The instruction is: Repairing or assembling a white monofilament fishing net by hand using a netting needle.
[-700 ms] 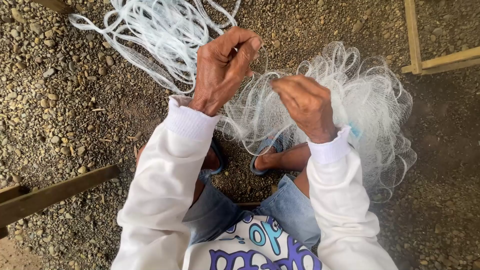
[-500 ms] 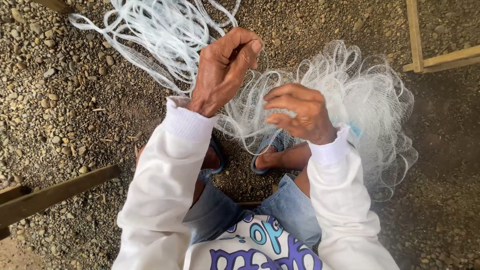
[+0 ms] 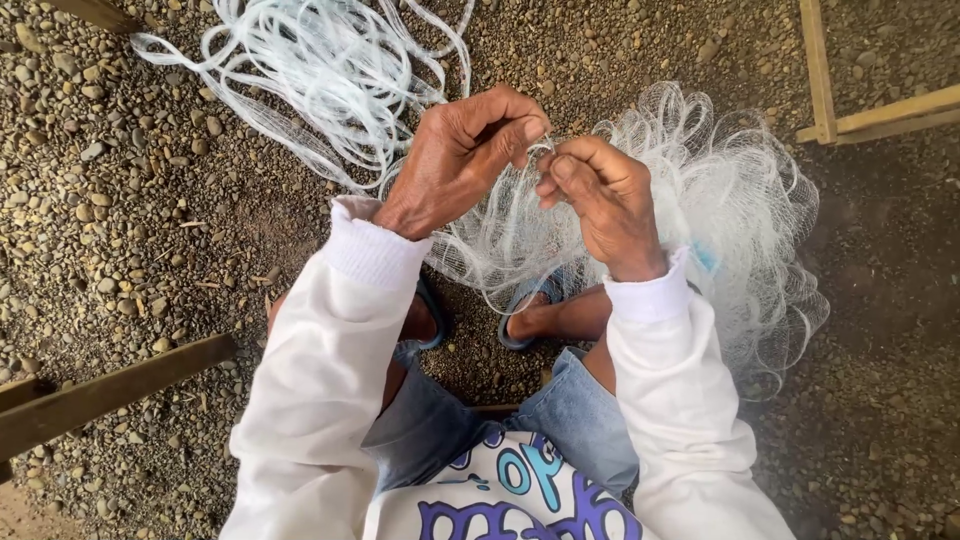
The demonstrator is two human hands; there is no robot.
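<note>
A: What are the hands doing over the fishing net (image 3: 700, 190)?

B: The left hand (image 3: 455, 160) and the right hand (image 3: 600, 200) are meeting just above the near edge of the net, fingertips nearly touching. Both are pinching the same bit of fine white mesh between thumb and forefinger, with the other fingers curling loosely inward.

A: And where is the net lying?

B: It is bunching up in a pale, frilly heap on the gravel ground (image 3: 120, 210), mostly to the right of the hands, and draping down past the right sleeve. A looser tangle of white line (image 3: 320, 70) is trailing away from the net, up and to the left.

A: Anything under the net?

B: The person's feet in blue sandals (image 3: 525, 310) are showing just below its near edge. A wooden frame (image 3: 850, 115) is standing to the upper right of the net, and a dark wooden plank (image 3: 110, 390) is lying well off to its lower left.
</note>
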